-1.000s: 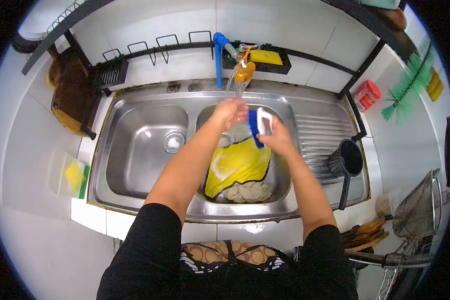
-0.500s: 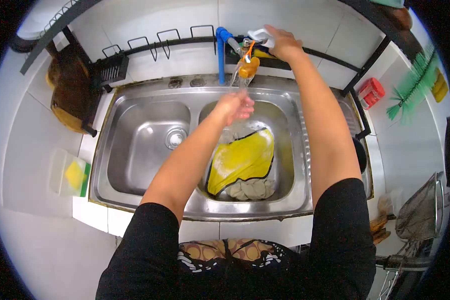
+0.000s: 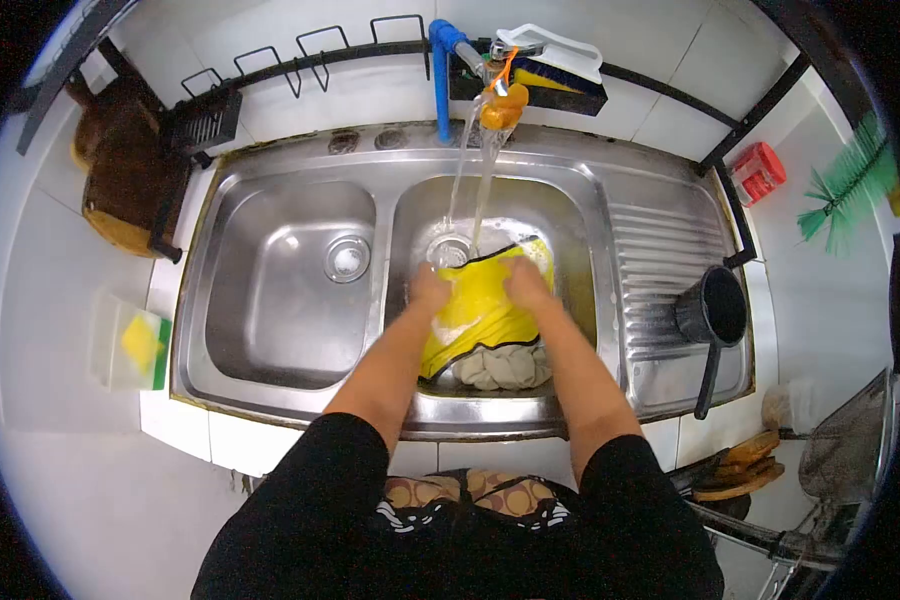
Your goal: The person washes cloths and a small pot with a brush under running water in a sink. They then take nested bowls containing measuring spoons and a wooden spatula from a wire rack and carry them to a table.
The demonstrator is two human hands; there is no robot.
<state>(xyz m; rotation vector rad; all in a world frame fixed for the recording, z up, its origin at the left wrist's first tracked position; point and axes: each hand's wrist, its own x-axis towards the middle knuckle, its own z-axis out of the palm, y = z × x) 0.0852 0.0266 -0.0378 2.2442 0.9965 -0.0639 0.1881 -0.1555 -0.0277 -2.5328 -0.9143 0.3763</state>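
In the right-hand basin lies a wet yellow cloth with black edging, white suds on it. My left hand grips its left edge. Across from it, my right hand is closed on the upper right part, slightly blurred. A bunched beige cloth sits just below the yellow one, against the basin's near wall. Water runs from the faucet into the basin behind the yellow cloth.
A white-handled brush rests in the rack behind the faucet. The left basin adjoins mine. On the ribbed drainboard stands a black dipper. A sponge in a clear holder is at left, a green bottle brush at right.
My right hand has left the white-handled brush at the rack and come down to the yellow cloth. My left hand has moved from the running water to the cloth's left edge.
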